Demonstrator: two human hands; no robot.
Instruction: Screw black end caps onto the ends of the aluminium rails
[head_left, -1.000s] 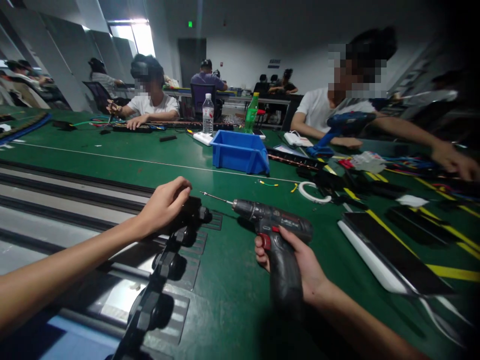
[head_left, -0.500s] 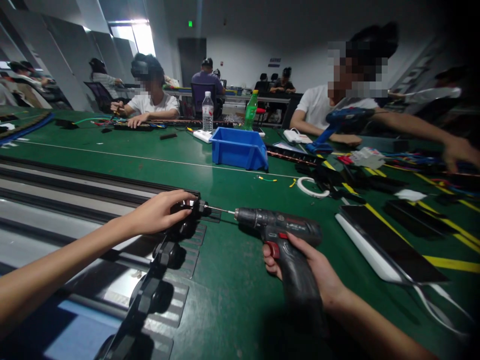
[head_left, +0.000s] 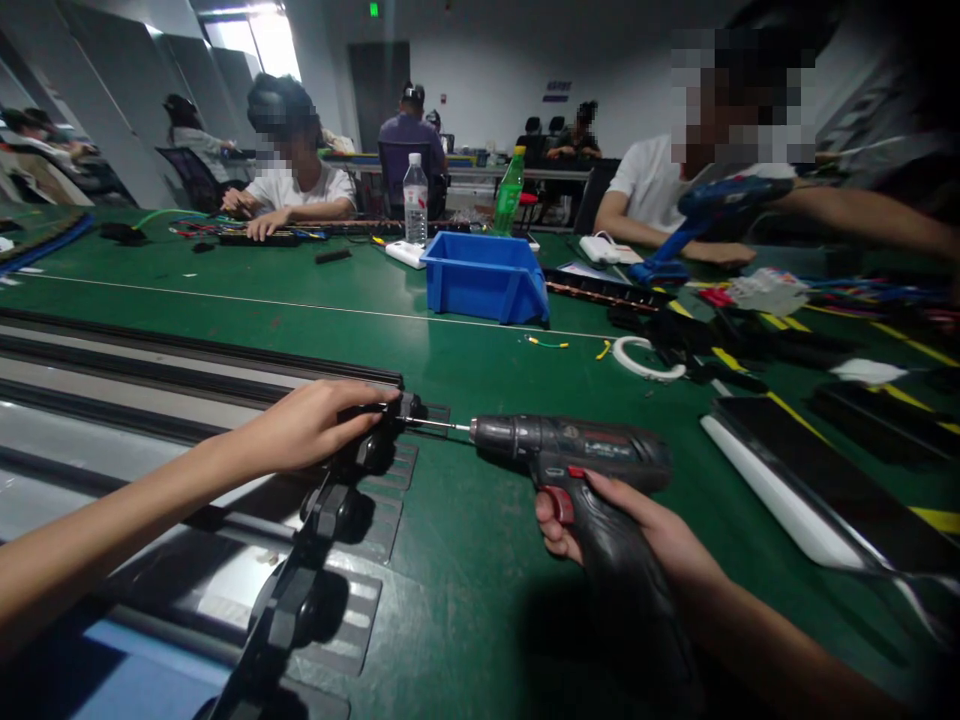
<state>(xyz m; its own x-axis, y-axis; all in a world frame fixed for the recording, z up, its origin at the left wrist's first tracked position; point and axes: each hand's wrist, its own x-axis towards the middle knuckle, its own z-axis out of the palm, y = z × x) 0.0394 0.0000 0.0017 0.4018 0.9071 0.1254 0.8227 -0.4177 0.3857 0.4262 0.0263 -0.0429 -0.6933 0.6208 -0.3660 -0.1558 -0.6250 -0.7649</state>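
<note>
My right hand (head_left: 664,530) is wrapped round the grip of a black cordless drill (head_left: 581,447), with a finger at its red trigger. The drill lies level and points left. Its long thin bit (head_left: 435,424) reaches to a black fitting (head_left: 409,404) at the far end of a row of black knob-like fittings (head_left: 341,512). My left hand (head_left: 319,425) is closed over that end fitting, fingers on top and thumb below. The exact contact of bit and fitting is too small to make out. Flat slotted metal tabs (head_left: 360,615) stick out beside the row.
Long black and silver rails (head_left: 150,385) cover the left of the green table. Ahead stand a blue bin (head_left: 484,285), a water bottle (head_left: 415,200) and a green bottle (head_left: 509,190). A white-edged device (head_left: 787,500) lies right. Co-workers sit opposite; a blue drill (head_left: 712,215) stands near one.
The camera view has shifted slightly, and the drill's body sits a little farther right in view. Both hands keep their hold. The right co-worker's outstretched hand is no longer plainly seen.
</note>
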